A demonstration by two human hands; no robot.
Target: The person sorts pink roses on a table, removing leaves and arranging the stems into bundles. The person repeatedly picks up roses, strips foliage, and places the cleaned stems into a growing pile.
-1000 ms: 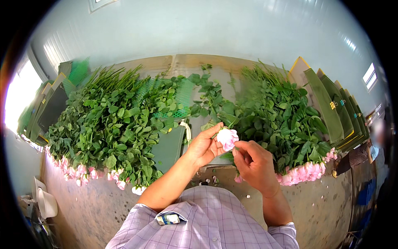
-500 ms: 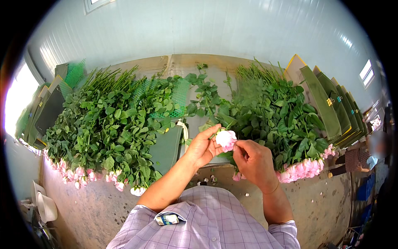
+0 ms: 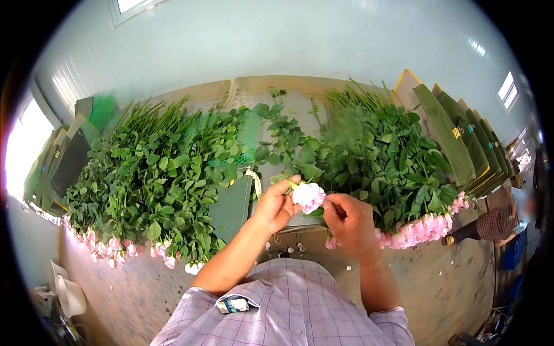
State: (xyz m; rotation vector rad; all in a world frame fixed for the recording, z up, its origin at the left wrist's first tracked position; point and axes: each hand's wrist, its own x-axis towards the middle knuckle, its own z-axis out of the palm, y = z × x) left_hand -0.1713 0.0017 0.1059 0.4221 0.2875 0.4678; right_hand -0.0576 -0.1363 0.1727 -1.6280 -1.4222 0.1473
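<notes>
A pale pink rose [image 3: 309, 198] is held up over the table's near edge, its bloom tipped toward me. My left hand [image 3: 277, 206] is closed round the green stem just below the bloom, thumb on top. At the bloom's right edge, my right hand [image 3: 351, 224] pinches an outer petal between thumb and forefinger, the other fingers curled in. Behind the bloom, leaves hide where the rest of the stem runs. Leafy rose stems [image 3: 283, 132] lie on the table's middle beyond my hands.
Big heaps of pink roses lie left [image 3: 156, 173] and right [image 3: 392, 167], blooms hanging over the near edge. Green mesh [image 3: 249, 135] and a green board [image 3: 231, 210] lie between them. Green boards with clips [image 3: 447, 135] lean at the right. Another person [image 3: 496, 222] stands far right.
The rose has shifted slightly left and turned, showing more of its open face. My right fingers have followed it, staying at its right edge.
</notes>
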